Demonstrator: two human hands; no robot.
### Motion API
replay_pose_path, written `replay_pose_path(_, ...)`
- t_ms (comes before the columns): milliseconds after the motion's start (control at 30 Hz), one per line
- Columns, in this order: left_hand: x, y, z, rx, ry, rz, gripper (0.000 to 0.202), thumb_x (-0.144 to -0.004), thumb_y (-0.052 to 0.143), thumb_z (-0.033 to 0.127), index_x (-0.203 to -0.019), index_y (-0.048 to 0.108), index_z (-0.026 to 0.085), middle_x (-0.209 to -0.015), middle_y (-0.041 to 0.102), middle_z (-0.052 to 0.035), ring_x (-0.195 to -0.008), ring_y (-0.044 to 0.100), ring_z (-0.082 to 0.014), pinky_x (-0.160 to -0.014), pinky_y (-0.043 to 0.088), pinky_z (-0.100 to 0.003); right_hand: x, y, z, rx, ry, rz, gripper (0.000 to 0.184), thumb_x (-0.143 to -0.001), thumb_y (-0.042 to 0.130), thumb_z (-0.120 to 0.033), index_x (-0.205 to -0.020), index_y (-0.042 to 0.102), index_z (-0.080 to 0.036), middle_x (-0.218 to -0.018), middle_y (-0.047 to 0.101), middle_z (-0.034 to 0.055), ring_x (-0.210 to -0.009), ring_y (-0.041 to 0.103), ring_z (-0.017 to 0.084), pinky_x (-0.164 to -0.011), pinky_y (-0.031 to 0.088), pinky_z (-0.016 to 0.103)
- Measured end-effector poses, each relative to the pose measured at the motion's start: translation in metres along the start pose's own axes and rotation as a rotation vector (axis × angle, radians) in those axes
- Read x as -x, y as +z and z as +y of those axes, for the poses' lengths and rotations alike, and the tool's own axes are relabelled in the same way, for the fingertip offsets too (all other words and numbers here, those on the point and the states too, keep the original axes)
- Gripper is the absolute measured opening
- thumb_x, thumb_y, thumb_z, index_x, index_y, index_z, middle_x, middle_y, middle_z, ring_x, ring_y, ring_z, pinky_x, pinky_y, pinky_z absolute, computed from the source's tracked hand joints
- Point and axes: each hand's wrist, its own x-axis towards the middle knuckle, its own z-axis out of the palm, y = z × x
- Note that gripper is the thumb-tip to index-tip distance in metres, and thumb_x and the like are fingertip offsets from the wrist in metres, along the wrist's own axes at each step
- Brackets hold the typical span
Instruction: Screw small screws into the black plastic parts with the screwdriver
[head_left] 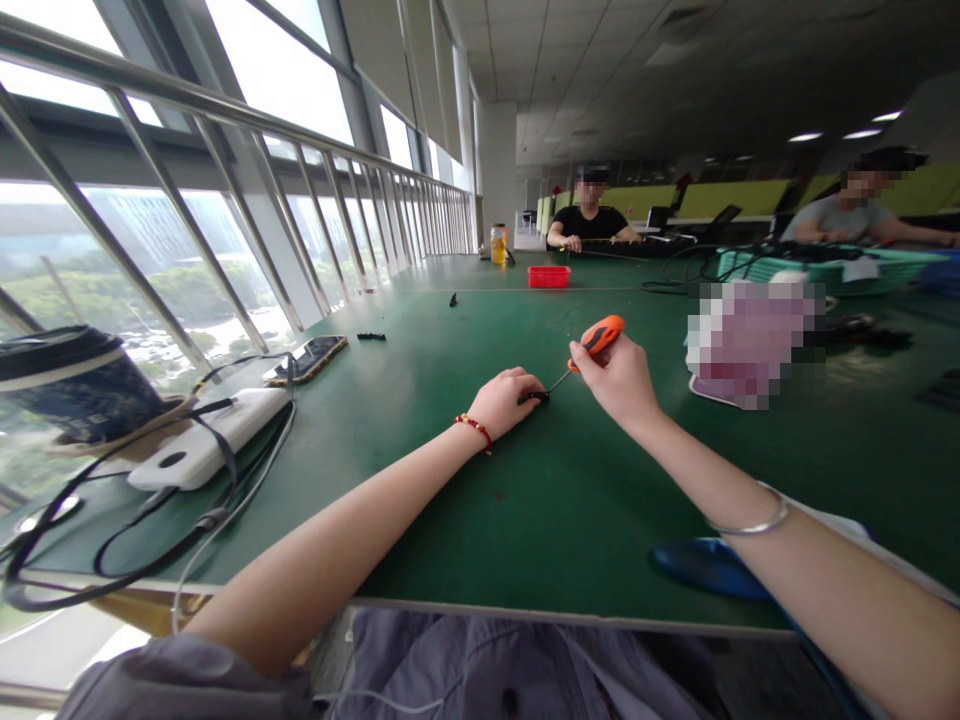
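Leftward, a dark cup (82, 390) stands beside a white box (217, 440), and a phone (311, 358) lies farther right. Near the middle of the green table (450, 530), the left hand (506, 405) pinches a small black part (537, 396), and the right hand (620, 382), just right of it, grips an orange screwdriver (604, 334), its tip at the part's right end.

The screwdriver handle (609, 329) looks plastic, its shaft (560, 379) metal, the tabletop (450, 525) smooth, semi-glossy.
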Motion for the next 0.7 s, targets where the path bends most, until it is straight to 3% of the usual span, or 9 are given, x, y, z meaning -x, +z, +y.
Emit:
replay_pose_path(233, 0.0013, -0.0011, 0.0022, -0.019, 0.015, 0.006, 0.018, -0.079, 0.055, 0.021, -0.092, 0.067, 0.021, -0.093, 0.061, -0.0017, -0.082, 0.06, -0.0142, -0.072, 0.049, -0.024, -0.0012, -0.0023, -0.0039, -0.061, -0.019, -0.009, 0.025, -0.074, 0.055, -0.046, -0.068, 0.05, -0.021, -0.062, 0.055, 0.0023, -0.057, 0.055, 0.018, -0.06, 0.043, 0.033)
replay_pose_path(333, 0.0014, -0.0007, 0.0022, -0.023, 0.017, 0.008, 0.018, -0.079, 0.055, 0.021, -0.092, 0.067, 0.021, -0.093, 0.061, -0.0014, -0.081, 0.061, -0.0138, -0.072, 0.049, -0.023, -0.0013, -0.0016, -0.0012, -0.074, -0.012, -0.012, 0.02, -0.069, 0.058, -0.037, -0.08, 0.05, -0.022, -0.062, 0.052, -0.0007, -0.053, 0.052, 0.017, -0.056, 0.042, 0.031)
replay_pose_path(433, 0.0013, -0.0007, 0.0022, -0.025, 0.016, 0.007, 0.019, -0.078, 0.054, 0.021, -0.092, 0.067, 0.022, -0.093, 0.061, -0.0012, -0.081, 0.061, -0.0136, -0.072, 0.049, -0.023, -0.0006, -0.0013, 0.0001, -0.037, 0.004, -0.009, 0.033, -0.065, 0.059, -0.031, -0.094, 0.046, -0.023, -0.061, 0.051, -0.0027, -0.052, 0.051, 0.018, -0.053, 0.04, 0.031)
replay_pose_path(567, 0.0012, -0.0015, 0.0033, -0.031, 0.014, 0.003, 0.019, -0.078, 0.054, 0.021, -0.092, 0.067, 0.022, -0.094, 0.061, -0.0014, -0.081, 0.061, -0.0136, -0.072, 0.049, -0.023, 0.0007, -0.0021, -0.0024, 0.063, 0.02, -0.014, 0.037, -0.07, 0.057, -0.042, -0.099, 0.045, -0.022, -0.06, 0.051, -0.0023, -0.054, 0.052, 0.02, -0.051, 0.037, 0.031)
replay_pose_path(700, 0.0011, -0.0018, 0.0039, -0.035, 0.008, -0.005, 0.019, -0.079, 0.053, 0.022, -0.092, 0.067, 0.022, -0.094, 0.061, -0.0014, -0.08, 0.061, -0.0136, -0.072, 0.049, -0.024, 0.0015, -0.0015, -0.0037, 0.062, 0.003, -0.033, 0.033, -0.075, 0.053, -0.053, -0.09, 0.05, -0.023, -0.059, 0.051, -0.0027, -0.054, 0.052, 0.017, -0.053, 0.036, 0.029)
